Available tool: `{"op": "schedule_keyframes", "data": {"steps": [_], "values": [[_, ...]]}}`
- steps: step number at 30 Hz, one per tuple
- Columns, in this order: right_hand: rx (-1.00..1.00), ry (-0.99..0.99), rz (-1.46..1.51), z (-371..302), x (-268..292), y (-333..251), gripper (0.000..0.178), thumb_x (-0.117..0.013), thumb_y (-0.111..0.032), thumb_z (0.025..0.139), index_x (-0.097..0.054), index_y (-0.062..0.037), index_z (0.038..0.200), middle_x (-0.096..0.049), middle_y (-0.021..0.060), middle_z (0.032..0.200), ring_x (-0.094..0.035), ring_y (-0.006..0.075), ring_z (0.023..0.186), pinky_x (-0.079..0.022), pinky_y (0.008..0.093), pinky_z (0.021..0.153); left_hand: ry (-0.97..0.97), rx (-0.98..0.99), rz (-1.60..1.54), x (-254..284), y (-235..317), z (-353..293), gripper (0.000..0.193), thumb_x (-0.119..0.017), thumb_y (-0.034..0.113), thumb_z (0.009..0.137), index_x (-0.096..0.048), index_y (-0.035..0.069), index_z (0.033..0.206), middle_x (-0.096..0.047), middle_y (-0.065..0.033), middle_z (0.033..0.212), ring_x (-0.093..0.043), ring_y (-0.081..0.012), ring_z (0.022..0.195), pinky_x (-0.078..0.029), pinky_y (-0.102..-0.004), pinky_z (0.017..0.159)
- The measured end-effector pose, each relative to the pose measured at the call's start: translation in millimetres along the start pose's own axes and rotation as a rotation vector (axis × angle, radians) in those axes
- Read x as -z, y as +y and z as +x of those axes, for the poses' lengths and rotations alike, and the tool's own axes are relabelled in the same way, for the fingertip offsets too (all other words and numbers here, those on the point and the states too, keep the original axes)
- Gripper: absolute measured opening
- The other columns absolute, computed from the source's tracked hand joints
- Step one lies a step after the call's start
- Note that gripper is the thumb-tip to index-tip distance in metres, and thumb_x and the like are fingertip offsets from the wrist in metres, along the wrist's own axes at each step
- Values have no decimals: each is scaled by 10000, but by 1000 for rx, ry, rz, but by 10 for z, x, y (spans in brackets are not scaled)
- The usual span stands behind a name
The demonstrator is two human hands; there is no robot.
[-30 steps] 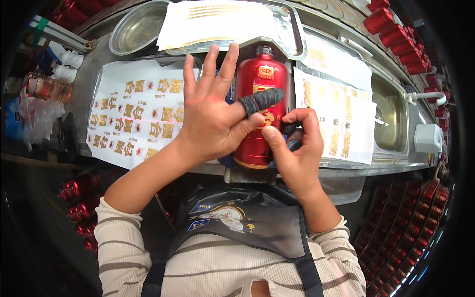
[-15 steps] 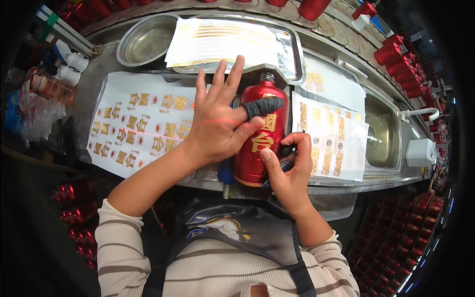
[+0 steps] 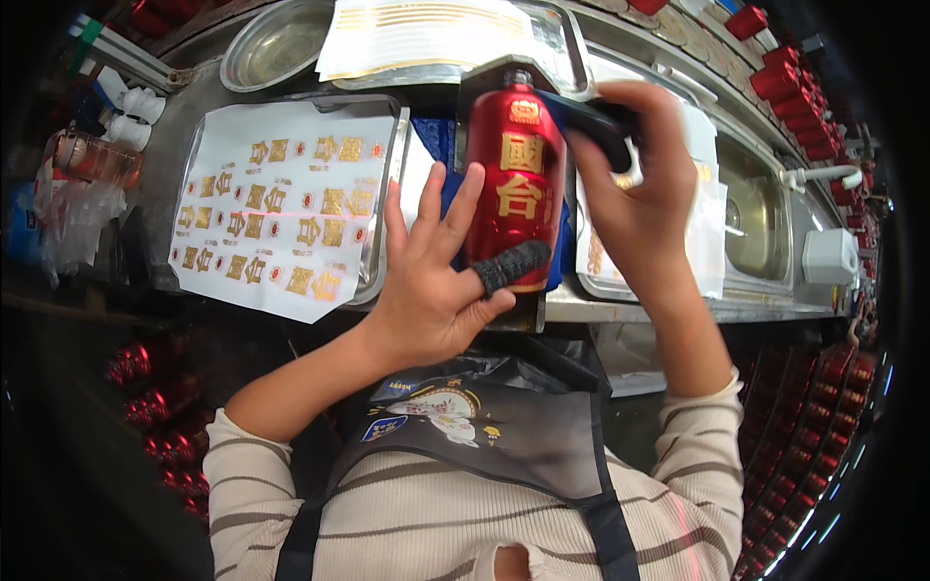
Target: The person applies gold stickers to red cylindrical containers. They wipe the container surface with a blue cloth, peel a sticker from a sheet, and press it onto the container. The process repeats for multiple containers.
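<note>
A red bottle (image 3: 513,194) with gold characters on its front stands tilted over a blue cloth (image 3: 438,140) on the metal bench. My left hand (image 3: 431,286) steadies it from the lower left: the fingers are spread, and the thumb, covered by a dark grey fabric sleeve (image 3: 513,266), presses on the bottle's lower front. At the bottle's upper right side is my right hand (image 3: 639,194), closed around a dark flat tool (image 3: 596,121) whose end lies against the bottle's shoulder. The base of the bottle is hidden behind my left hand.
A metal tray (image 3: 383,252) holding a white sheet of gold stickers (image 3: 281,203) lies to the left. Behind are a round metal bowl (image 3: 276,44) and a tray with a sheet of gold strips (image 3: 436,34). A basin (image 3: 765,213) lies right. Several red bottles (image 3: 155,407) line both sides.
The bottle has come up closer and more upright. My right hand went from the bottle's lower end to its upper right with the dark tool. My left hand slid toward the bottle's base.
</note>
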State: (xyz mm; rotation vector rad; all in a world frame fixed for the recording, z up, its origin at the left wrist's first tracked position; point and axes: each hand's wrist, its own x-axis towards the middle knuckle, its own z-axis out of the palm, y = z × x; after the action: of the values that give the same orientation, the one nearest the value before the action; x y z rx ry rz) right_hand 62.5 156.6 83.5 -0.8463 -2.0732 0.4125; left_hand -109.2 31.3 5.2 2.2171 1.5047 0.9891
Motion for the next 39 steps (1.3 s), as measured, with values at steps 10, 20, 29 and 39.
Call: {"op": "schedule_keyframes", "data": {"steps": [10,20,29,39], "values": [[279,-350,13,-444,152,-284,241,-781,30,703,-692,-45,915,-615,50,794,-593,214,699,-508,329,619,363,529,-872,74,28,-98,466,-572,107,984,-469,-86,1395,-511,-194,1415,-500,-192,1286,-406,-318,1057],[-748,191,625,-738,2,-32,196,-716,-60,882,-596,-12,1029,-642,41,859,-606,80,761,-498,222,660,253,564,-1002,-147,173,540,626,-716,115,891,-411,-38,1416,-571,-157,1300,-587,-177,1146,-471,-309,988],[-939,293,436,-1120,1066,1004,99,-622,-44,867,-694,-20,932,-666,18,864,-615,73,758,-526,243,654,253,598,-849,-206,138,513,510,-768,160,876,-491,-27,1260,-611,-135,1200,-604,-165,1076,-504,-321,941],[-889,-211,-957,-1215,1773,1522,803,-815,-428,693,-489,3,1287,-555,253,1204,-604,416,1067,-503,479,882,281,609,-921,-223,-56,295,567,-552,224,1020,-365,-102,1445,-491,-184,1429,-498,-191,1283,-364,-338,1109]]}}
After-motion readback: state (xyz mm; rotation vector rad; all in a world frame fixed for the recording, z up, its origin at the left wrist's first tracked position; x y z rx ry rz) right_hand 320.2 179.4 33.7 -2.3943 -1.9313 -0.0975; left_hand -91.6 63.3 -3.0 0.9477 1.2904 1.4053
